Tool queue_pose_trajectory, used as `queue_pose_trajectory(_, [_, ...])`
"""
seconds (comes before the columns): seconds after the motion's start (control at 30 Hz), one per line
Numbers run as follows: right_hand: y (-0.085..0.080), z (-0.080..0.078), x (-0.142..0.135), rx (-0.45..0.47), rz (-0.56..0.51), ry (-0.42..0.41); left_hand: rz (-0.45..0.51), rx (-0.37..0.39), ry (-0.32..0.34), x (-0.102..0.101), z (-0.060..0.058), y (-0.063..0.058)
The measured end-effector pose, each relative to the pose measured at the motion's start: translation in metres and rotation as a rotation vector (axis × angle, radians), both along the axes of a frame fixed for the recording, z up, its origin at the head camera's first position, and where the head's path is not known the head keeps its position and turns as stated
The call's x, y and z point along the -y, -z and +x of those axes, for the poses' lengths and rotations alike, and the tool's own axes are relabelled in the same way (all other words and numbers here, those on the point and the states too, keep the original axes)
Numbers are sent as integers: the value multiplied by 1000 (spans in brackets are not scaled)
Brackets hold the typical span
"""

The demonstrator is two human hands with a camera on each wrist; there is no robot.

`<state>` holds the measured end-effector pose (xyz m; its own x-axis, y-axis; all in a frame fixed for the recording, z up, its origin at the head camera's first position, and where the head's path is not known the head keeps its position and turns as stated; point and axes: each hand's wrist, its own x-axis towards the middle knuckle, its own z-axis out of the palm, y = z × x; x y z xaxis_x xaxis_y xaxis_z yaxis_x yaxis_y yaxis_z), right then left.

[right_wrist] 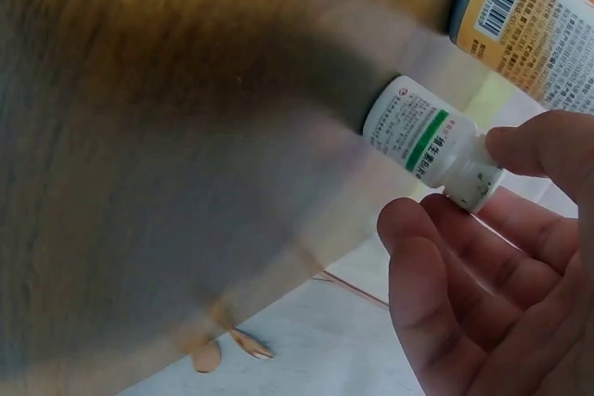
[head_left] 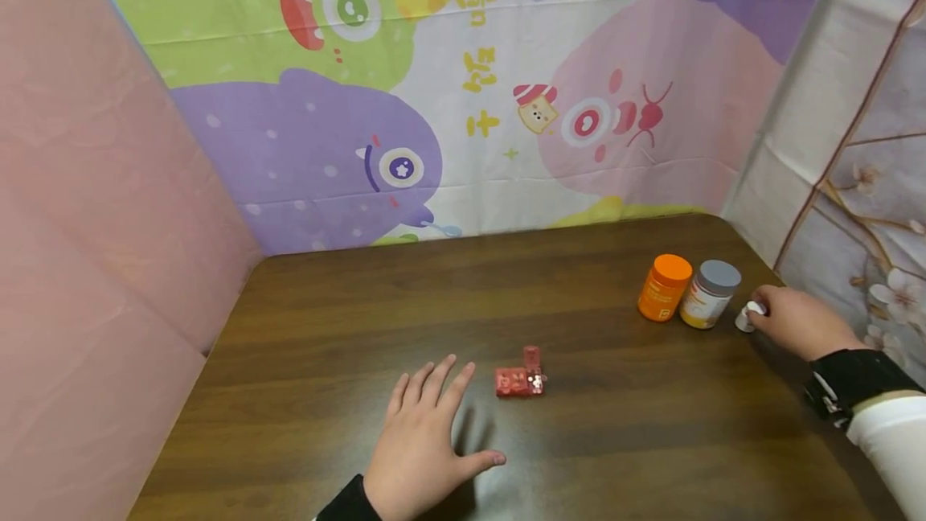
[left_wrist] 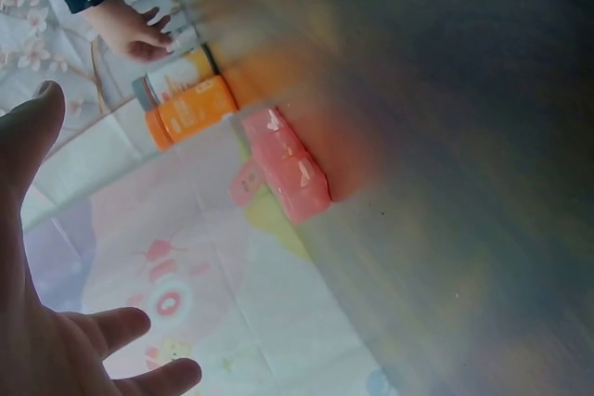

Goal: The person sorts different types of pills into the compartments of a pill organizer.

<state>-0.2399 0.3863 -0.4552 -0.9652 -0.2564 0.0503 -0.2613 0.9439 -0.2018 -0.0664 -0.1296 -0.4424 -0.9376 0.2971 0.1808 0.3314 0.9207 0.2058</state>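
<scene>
At the table's right side, my right hand (head_left: 803, 322) pinches the cap of a small white pill bottle (right_wrist: 416, 134) between thumb and fingers. The bottle stands upright on the wood, with a green stripe and printed text on its label. My left hand (head_left: 421, 442) is spread, fingers apart and holding nothing, over the front middle of the table. Just right of it lies a small red pill box (head_left: 512, 382) with one lid (head_left: 532, 356) flipped up; white spots show in that end compartment. The left wrist view shows the same box in pink (left_wrist: 288, 169), beyond the fingers.
Left of the white bottle stand a grey-lidded jar (head_left: 710, 296) with a white and yellow label and an orange jar (head_left: 664, 289). The wooden table (head_left: 347, 312) meets a cartoon-print cloth (head_left: 499, 183) behind, a pink cloth on the left and a floral cloth on the right.
</scene>
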Motion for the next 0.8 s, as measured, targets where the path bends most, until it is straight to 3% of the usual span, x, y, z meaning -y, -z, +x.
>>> queue_pose_trajectory(0.27, [5, 3, -1, -14, -35, 25, 17, -14, -11, -1, 1, 4])
queue_pose_trajectory(0.47, [3, 20, -3, 29, -141, 161, 38, -20, -4, -3, -4, 9])
queue_pose_trajectory(0.63, [-10, 48, 18, -97, -217, 270, 38, -10, -16, -6, -12, 10])
queue_pose_trajectory(0.8, [-31, 73, 65, -222, -315, 162, 29, 36, -5, -14, -23, 8])
